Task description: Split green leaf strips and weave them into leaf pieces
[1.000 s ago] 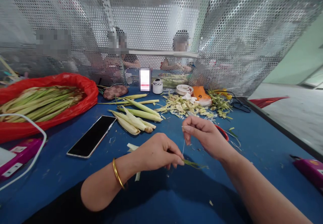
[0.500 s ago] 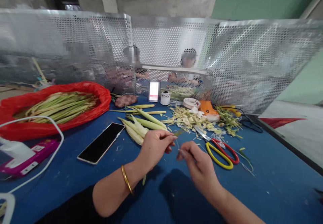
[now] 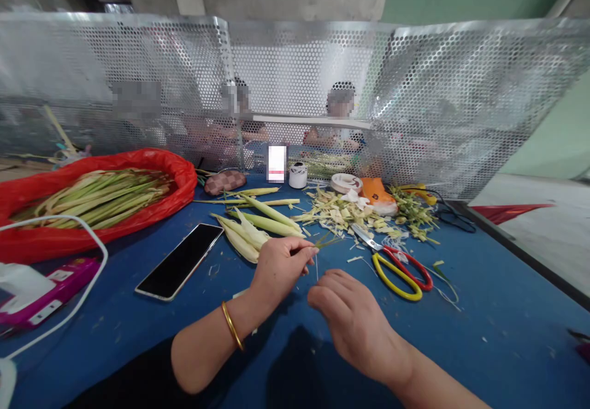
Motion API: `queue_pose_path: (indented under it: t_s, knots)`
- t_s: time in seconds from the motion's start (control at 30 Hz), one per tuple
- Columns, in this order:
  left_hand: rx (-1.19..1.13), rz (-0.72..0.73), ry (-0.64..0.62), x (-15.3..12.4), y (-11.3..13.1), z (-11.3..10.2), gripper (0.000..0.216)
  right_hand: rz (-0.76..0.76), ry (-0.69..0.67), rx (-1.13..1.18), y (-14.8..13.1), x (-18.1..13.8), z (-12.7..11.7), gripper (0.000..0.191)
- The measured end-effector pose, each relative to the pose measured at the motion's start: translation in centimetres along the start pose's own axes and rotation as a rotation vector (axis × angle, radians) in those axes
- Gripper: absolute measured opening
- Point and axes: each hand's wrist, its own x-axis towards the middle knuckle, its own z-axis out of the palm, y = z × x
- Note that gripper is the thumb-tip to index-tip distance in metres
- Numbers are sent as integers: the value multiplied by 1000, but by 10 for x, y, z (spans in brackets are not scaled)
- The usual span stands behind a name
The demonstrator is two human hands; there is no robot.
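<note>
My left hand [image 3: 283,268], a gold bangle on its wrist, is closed in a pinch on thin green plant strands [image 3: 326,241] that stick out to the right past the fingertips. A fine white thread [image 3: 316,268] runs down from that pinch to my right hand [image 3: 353,317], whose fingers are curled shut around its lower end. The fingertips of the right hand are mostly hidden behind its knuckles. Just beyond the left hand lie pale green husk leaves [image 3: 244,240]. To the right are scissors [image 3: 396,271] with one red and one yellow handle, blades slightly apart.
Left stands a red plastic bag [image 3: 182,182] of long leaves, near a black phone [image 3: 182,261] and a purple power strip [image 3: 59,292]. Behind are leaf scraps [image 3: 336,212], a tape roll [image 3: 345,183] and a white pot [image 3: 298,177]. People sit beyond a perforated metal screen [image 3: 304,59].
My right hand has moved down and left and turned knuckles-up, with the thread now hanging more steeply from the left hand. My left hand keeps its pinch almost in place.
</note>
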Motion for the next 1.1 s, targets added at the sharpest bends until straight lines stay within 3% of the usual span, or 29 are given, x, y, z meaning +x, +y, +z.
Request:
queue_pose_path:
  t_s: [0.1,0.27,0.37,0.47,0.7,0.93,1.1]
  knots:
    - [144,73,-138,0,1,-4,20,119,45,128,4,1,-10,21]
    - [398,353,-483,-6,5,-7,22,419,3,483,14,4,-27,15]
    - [377,400,-661,-9,5,-7,24,586,-31,709,20,7,-30,18]
    - [315,393,-723,-8,6,-8,22,692,36,928,26,8,-28,22]
    - [188,316,-677,-8,16,-15,19,985,369,1407,32,7,-9,27]
    - [123,194,-373,-6,13,-10,16,1165,549,1545,38,4,3,26]
    - [19,61,-206,0,7,-10,17,1169,523,1522,30,5,11,26]
